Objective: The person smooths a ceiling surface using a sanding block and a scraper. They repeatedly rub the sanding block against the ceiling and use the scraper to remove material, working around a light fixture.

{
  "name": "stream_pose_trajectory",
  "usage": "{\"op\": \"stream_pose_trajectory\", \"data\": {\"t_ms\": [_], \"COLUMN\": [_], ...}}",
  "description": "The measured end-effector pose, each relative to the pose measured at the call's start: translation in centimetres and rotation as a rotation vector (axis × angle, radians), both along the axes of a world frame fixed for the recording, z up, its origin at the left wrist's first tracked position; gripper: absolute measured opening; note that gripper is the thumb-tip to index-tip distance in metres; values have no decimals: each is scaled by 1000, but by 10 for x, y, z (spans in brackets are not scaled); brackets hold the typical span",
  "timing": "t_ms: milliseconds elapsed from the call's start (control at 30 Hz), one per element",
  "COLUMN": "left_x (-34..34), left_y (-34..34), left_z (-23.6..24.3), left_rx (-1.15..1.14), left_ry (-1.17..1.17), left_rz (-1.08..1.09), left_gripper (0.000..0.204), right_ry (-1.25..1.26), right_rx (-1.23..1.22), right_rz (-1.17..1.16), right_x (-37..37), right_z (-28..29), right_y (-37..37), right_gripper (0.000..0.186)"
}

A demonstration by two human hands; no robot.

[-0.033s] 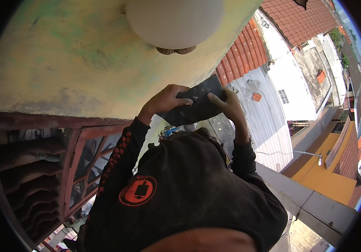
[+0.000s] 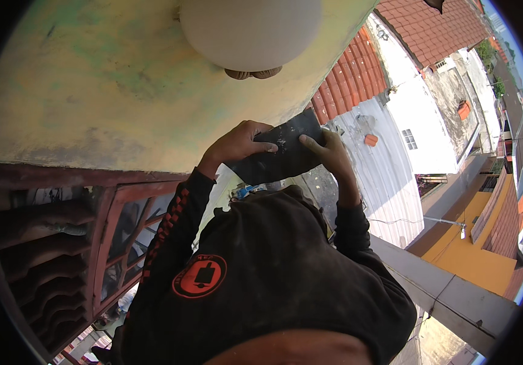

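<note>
A black sheet of sandpaper [image 2: 283, 159], marked with whitish dust, is stretched between my two hands in front of my chest. My left hand [image 2: 237, 145] grips its left end, thumb lying on top and the other fingers mostly hidden behind. At the opposite end my right hand [image 2: 334, 153] pinches the sheet the same way, its thumb pressed on the dusty face. The sheet bends slightly between them. Just beyond is a yellowish wall [image 2: 103, 85] with patchy green and grey stains.
A round white lamp globe [image 2: 252, 30] juts from the wall above my hands. To the left is a reddish-brown window frame [image 2: 109, 210] beside dark, wavy slats [image 2: 42, 249]. Tiled roofs [image 2: 349, 79] and a corrugated metal roof [image 2: 389, 170] lie below on the right, past a pale ledge [image 2: 450, 298].
</note>
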State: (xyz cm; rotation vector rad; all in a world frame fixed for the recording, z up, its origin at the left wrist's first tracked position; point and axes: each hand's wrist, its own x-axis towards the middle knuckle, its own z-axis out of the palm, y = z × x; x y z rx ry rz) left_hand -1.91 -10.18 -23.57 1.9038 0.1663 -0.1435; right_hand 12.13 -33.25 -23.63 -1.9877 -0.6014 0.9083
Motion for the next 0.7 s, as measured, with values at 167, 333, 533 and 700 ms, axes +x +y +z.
{"op": "stream_pose_trajectory", "data": {"t_ms": [167,333,533,700], "left_x": [2,1,14,12], "left_y": [-7,-68,-80,-73], "left_z": [9,-52,-39,-57], "left_rx": [609,-93,-839,-612], "left_ry": [-459,-115,19,-87], "left_rz": [469,481,331,550], "left_gripper": [66,91,91,73], "right_ry": [169,604,981,556], "right_rx": [506,841,977,671], "right_rz": [-562,-648,-449,-428], "right_x": [3,-3,-40,-38], "right_z": [-51,-70,-100,-90], "right_y": [-11,-9,19,23], "right_gripper": [36,35,43,41]}}
